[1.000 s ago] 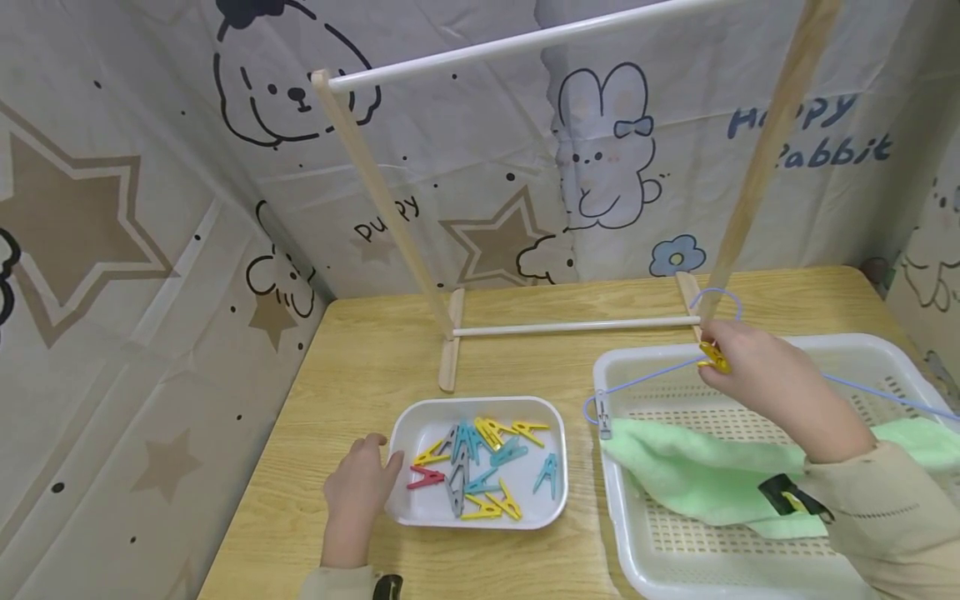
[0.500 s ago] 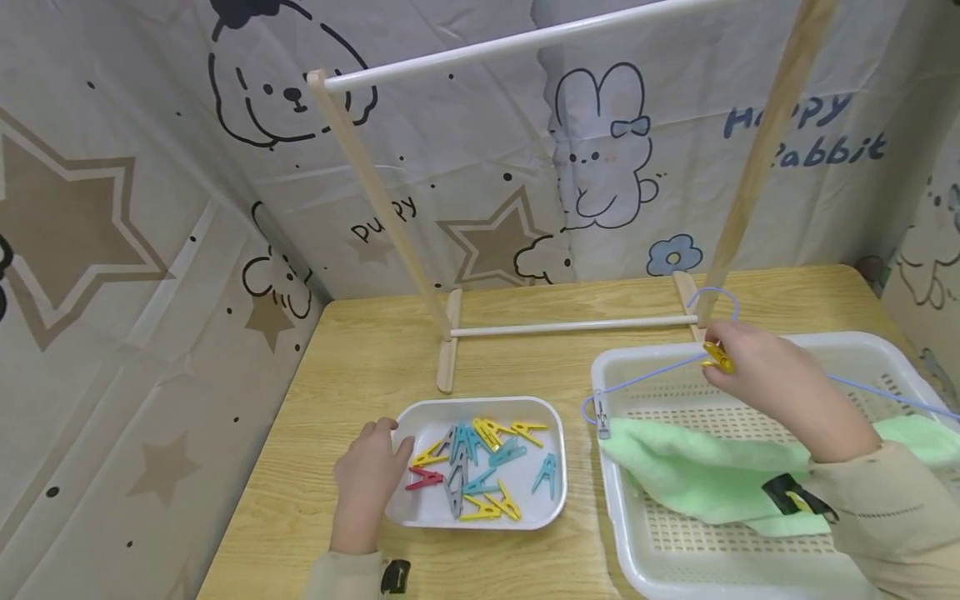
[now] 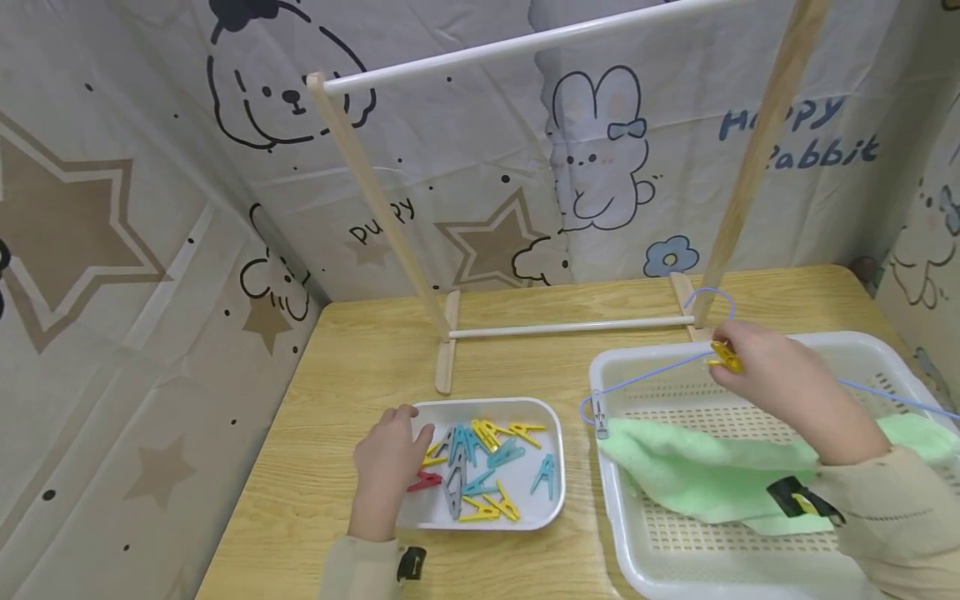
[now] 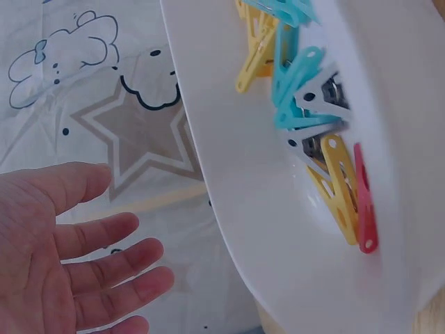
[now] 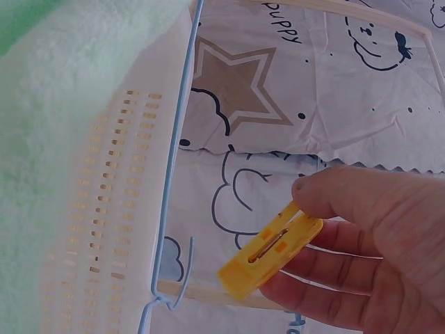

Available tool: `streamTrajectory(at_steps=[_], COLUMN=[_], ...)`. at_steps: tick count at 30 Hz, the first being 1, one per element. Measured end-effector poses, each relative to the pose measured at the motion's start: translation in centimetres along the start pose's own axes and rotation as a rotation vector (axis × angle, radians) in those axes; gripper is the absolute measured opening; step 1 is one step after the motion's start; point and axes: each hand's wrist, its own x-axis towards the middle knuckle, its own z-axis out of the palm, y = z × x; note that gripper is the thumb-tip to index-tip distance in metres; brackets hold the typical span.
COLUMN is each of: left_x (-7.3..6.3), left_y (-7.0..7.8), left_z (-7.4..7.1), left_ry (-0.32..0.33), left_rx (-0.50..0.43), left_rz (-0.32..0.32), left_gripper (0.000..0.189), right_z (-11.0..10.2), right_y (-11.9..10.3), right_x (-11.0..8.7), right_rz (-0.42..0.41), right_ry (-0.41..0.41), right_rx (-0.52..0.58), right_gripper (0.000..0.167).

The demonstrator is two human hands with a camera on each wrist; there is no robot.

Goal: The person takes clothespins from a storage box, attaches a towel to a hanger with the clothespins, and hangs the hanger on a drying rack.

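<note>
Yellow plastic makes up the small sprung clothespin point(image 3: 726, 357) at centre-right of the head view, pinched between the thumb and curled fingers of the right hand point(image 3: 780, 383). In the right wrist view its long axis slants from the thumb at upper right down to the lower left, so its free end points toward the thin light-blue wire hanger point(image 3: 652, 372), which runs up the left of that view. In the head view pin and wire overlap, and whether they touch is hard to judge. Below the wire, a soft pale-green cloth point(image 3: 720, 479) lies in the large white perforated plastic basket point(image 3: 690, 540) at lower right, with a grey clothespin point(image 3: 600, 417) at the cloth's left corner, by the hanger's end. The right hand is plainly the nearer one to hanger and cloth. The left hand point(image 3: 386, 467), fingers apart and holding nothing, is just beside the left rim of a small white plastic tray point(image 3: 527, 508) of mixed clothespins point(image 3: 480, 482), lower centre.
</note>
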Motion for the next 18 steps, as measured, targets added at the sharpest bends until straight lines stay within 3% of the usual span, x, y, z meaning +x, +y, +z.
streamTrajectory(at_steps=[18], left_x=[0.2], left_y=[1.3], left_z=[-0.5], left_ry=[0.046], left_rx=[-0.032], left_rz=[0.050], left_gripper=[0.038], right_z=[-0.3], right_y=[1.1], right_x=[-0.9], right_rz=[0.076], right_ry=[-0.032], right_rx=[0.065], right_gripper=[0.036])
